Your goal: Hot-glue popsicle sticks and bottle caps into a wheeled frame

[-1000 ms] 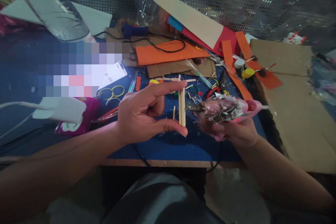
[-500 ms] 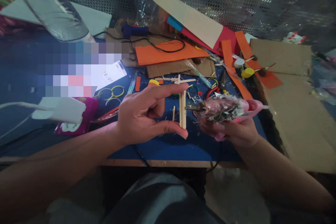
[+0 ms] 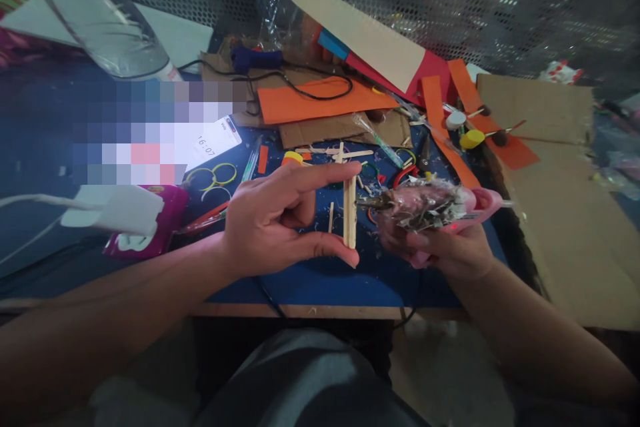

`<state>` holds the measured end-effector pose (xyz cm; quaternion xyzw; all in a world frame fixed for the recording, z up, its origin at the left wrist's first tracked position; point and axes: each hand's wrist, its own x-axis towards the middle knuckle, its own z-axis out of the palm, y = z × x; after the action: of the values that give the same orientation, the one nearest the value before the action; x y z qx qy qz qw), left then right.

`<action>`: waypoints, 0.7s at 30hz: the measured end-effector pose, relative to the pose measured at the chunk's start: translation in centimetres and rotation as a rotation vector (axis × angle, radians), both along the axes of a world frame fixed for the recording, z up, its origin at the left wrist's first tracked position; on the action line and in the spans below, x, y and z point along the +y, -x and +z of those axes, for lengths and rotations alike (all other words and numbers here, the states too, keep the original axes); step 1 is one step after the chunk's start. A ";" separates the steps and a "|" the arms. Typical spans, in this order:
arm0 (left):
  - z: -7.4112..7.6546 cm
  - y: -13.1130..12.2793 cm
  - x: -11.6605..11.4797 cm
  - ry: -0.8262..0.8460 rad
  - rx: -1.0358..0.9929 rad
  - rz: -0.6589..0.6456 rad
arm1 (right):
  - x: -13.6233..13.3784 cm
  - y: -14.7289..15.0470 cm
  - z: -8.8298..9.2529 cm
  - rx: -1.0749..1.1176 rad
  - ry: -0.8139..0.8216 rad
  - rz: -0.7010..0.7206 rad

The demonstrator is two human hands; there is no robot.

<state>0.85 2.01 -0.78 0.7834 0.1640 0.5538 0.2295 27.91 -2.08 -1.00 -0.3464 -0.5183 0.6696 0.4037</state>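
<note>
Between thumb and index finger, my left hand (image 3: 280, 217) grips a short bundle of wooden sticks (image 3: 349, 213) by its two ends, upright in view. My right hand (image 3: 450, 250) is wrapped round the handle of a pink hot glue gun (image 3: 435, 207), its body covered in stringy, dirty residue. The gun's metal nozzle points left and sits at the right side of the sticks, touching or nearly so. A clear glue stick pokes out of the gun's back end. One loose thin stick (image 3: 331, 217) lies on the blue table behind my left hand.
Orange paper (image 3: 320, 100) and cardboard (image 3: 575, 213) lie at the back and right. A tilted water bottle (image 3: 115, 33), a lit phone (image 3: 213, 140) and a white charger plug (image 3: 115, 210) in a magenta power strip (image 3: 173, 210) are on the left. Yellow rings (image 3: 225, 174) and scraps litter the middle.
The stick bundle and my left fingertips have shifted very slightly right and down. The glue gun has moved a touch to the right, its nozzle still by the sticks.
</note>
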 end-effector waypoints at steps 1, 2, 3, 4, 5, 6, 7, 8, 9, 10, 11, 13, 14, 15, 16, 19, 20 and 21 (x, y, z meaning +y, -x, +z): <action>0.1 -0.1 0.0 -0.052 -0.021 -0.046 | 0.0 0.0 0.0 0.016 -0.006 0.002; 0.2 -0.1 0.0 -0.040 -0.001 -0.030 | 0.0 0.1 0.0 0.030 -0.011 0.004; 0.2 -0.2 0.0 -0.054 -0.027 -0.034 | 0.0 0.1 0.0 0.037 -0.010 0.003; 0.3 -0.2 0.0 -0.039 -0.031 -0.009 | 0.0 0.1 0.0 0.039 -0.004 0.005; 0.3 -0.3 0.0 -0.029 -0.029 0.007 | -0.1 0.1 0.0 0.040 0.001 -0.001; 0.4 -0.3 -0.1 -0.030 -0.030 0.011 | -0.1 0.1 -0.1 0.040 0.003 -0.011; 0.4 -0.3 -0.1 -0.029 -0.018 0.012 | -0.2 0.1 -0.1 0.036 0.002 -0.023; 0.5 -0.3 -0.1 -0.037 -0.009 0.001 | -0.2 0.1 -0.1 0.033 -0.002 -0.038; 0.5 -0.3 -0.1 -0.046 -0.005 -0.010 | -0.3 0.1 -0.1 0.030 -0.008 -0.055; 0.5 -0.2 0.0 -0.053 -0.003 -0.020 | -0.3 0.1 -0.1 0.027 -0.014 -0.069; 0.6 -0.2 0.0 -0.062 -0.009 -0.030 | -0.3 0.2 -0.1 0.022 -0.015 -0.078; 0.6 -0.2 0.1 -0.062 -0.019 -0.029 | -0.3 0.2 -0.1 0.019 -0.006 -0.076; 0.6 -0.3 0.1 -0.063 -0.022 -0.027 | -0.3 0.2 0.0 0.019 -0.001 -0.072; 0.7 -0.3 0.1 -0.062 -0.020 -0.023 | -0.3 0.3 0.0 0.017 -0.001 -0.065; 0.7 -0.3 0.1 -0.061 -0.015 -0.020 | -0.2 0.3 0.1 0.013 -0.005 -0.060; 0.8 -0.3 0.0 -0.058 -0.004 -0.017 | -0.2 0.3 0.1 -0.003 -0.028 -0.054; 0.8 -0.3 0.0 -0.057 -0.004 -0.016 | -0.2 0.3 0.1 -0.003 -0.033 -0.055; 0.8 -0.3 0.0 -0.058 -0.003 -0.013 | -0.2 0.3 0.1 0.000 -0.037 -0.065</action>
<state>1.17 1.97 0.05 0.7899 0.1422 0.5581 0.2106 27.63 -2.26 -0.88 -0.3558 -0.5191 0.6463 0.4316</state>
